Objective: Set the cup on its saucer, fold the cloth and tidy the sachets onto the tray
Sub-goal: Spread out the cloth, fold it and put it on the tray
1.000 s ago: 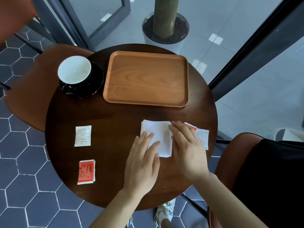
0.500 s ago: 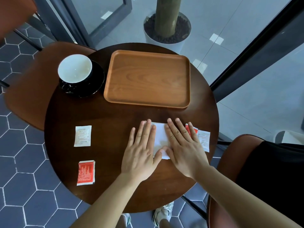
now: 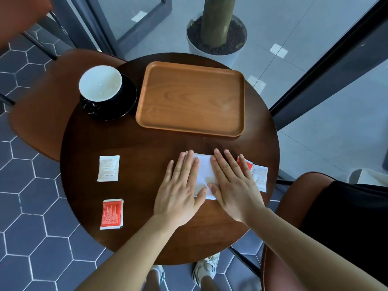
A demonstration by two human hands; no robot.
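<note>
A folded white cloth (image 3: 204, 172) lies on the round dark wooden table (image 3: 147, 148). My left hand (image 3: 180, 185) and my right hand (image 3: 233, 183) lie flat on it, fingers spread, pressing it down. A black cup with a white inside (image 3: 100, 84) stands on its black saucer (image 3: 128, 101) at the far left. The wooden tray (image 3: 191, 98) at the far middle holds nothing. One white sachet (image 3: 108, 168) and one red sachet (image 3: 112, 214) lie at the left. Another red sachet (image 3: 244, 163) and a white sachet (image 3: 260, 177) peek out beside my right hand.
Brown chairs stand at the left (image 3: 42, 106) and at the near right (image 3: 294, 206). A potted trunk (image 3: 216, 30) stands behind the table beside glass panels. My shoes (image 3: 206, 267) show under the table's near edge.
Both hands slid forward over the cloth and flattened on it, fingers now spread side by side. The cloth looks pressed narrower than a second ago.
</note>
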